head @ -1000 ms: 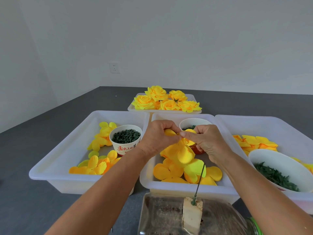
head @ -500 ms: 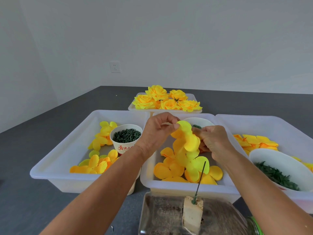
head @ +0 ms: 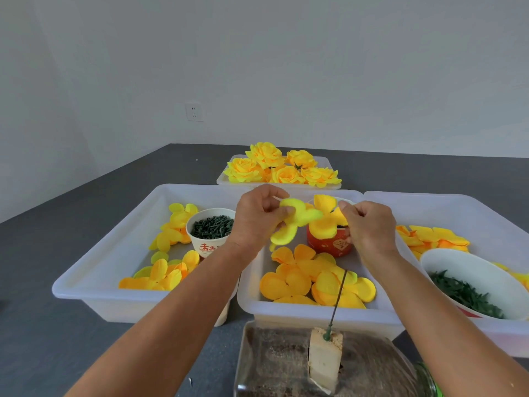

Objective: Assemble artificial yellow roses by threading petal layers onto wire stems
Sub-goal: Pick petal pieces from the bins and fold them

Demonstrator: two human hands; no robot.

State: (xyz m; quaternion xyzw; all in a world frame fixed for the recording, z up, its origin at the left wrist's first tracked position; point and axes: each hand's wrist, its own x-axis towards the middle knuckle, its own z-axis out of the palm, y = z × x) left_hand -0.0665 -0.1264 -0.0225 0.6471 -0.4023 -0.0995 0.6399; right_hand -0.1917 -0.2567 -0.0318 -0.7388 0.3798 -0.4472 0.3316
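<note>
Petal layers: two yellow pieces held up over the middle tray (head: 312, 312), a paler one (head: 294, 222) on the left, a deeper yellow one (head: 325, 222) on the right, touching where they meet.
Left hand (head: 257, 219): fingers curled, pinching the paler petal layer.
Right hand (head: 369, 224): fingers curled, gripping the deeper yellow layer at its edge.
Wire stem (head: 337, 302): standing tilted in a pale block (head: 325, 359), below the hands, bare.
Loose petals (head: 312, 282): lying in the middle tray under the hands.
Red cup (head: 329, 245): behind the held petals.
Finished roses (head: 280, 167): in the far tray.
</note>
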